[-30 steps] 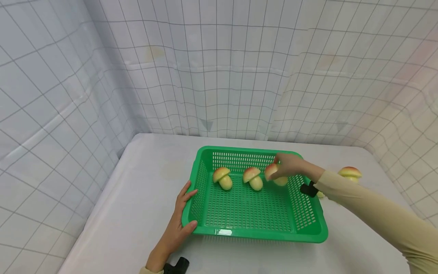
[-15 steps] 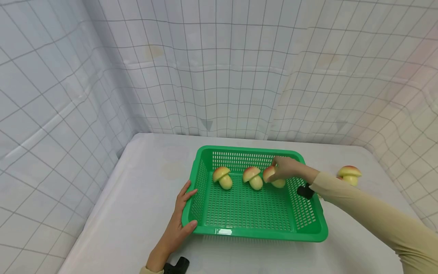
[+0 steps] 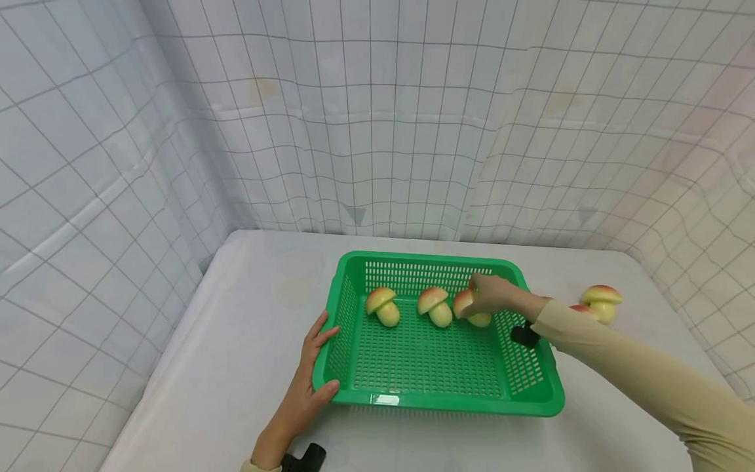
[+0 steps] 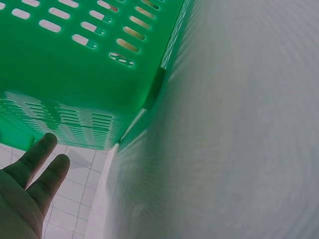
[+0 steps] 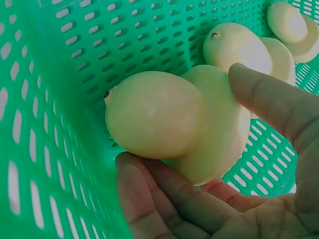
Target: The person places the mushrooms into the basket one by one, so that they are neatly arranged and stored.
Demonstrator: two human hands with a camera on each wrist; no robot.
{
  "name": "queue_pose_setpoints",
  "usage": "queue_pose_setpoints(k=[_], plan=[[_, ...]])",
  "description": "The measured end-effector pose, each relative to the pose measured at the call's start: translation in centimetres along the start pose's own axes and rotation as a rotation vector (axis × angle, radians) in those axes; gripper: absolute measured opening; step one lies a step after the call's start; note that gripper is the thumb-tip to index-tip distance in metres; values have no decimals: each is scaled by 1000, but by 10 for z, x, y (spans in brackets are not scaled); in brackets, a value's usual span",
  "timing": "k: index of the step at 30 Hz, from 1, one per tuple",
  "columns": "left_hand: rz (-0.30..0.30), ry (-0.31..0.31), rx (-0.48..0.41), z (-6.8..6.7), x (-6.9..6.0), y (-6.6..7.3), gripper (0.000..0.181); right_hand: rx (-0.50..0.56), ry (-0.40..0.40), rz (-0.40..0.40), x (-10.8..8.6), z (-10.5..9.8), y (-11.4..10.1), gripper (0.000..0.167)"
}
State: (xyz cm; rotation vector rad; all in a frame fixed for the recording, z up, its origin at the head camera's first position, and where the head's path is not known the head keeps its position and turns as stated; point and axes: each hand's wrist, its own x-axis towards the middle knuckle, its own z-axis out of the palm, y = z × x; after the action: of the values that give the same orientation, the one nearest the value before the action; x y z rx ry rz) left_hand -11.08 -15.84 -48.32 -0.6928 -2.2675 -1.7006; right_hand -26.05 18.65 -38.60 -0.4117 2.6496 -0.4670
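Note:
In the head view, the left hand [image 3: 303,387] rests on the left rim of a green basket [image 3: 436,406], fingers spread. Inside the basket's right part, the right hand [image 3: 494,294] grips a mushroom-shaped piece [image 3: 480,319] with a reddish cap. Seen from the right wrist, its thumb lies on the cap and the fingers curl under the piece [image 5: 154,114]. Two similar mushrooms lie to its left, one in the middle [image 3: 439,313] and one farther left [image 3: 387,314]. The left wrist view shows two fingers of the left hand [image 4: 25,194] beside the basket's wall [image 4: 75,74].
On the white-covered table [image 3: 253,295], to the right of the basket, stands a mushroom [image 3: 603,305], with another reddish cap [image 3: 584,311] partly behind the right sleeve. A gridded white curtain [image 3: 377,131] surrounds the table at the back and sides.
The right hand and the mushroom it grips have moved slightly left and down in the basket. More of the mushrooms right of the basket shows. The left hand has stayed still.

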Motion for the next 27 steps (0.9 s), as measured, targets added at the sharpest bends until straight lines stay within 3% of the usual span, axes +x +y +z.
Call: queue_pose_setpoints(k=[27], plan=[[10,-1,15,-1,1,1,70,-84,34,-16,-6,-1,0,61]])
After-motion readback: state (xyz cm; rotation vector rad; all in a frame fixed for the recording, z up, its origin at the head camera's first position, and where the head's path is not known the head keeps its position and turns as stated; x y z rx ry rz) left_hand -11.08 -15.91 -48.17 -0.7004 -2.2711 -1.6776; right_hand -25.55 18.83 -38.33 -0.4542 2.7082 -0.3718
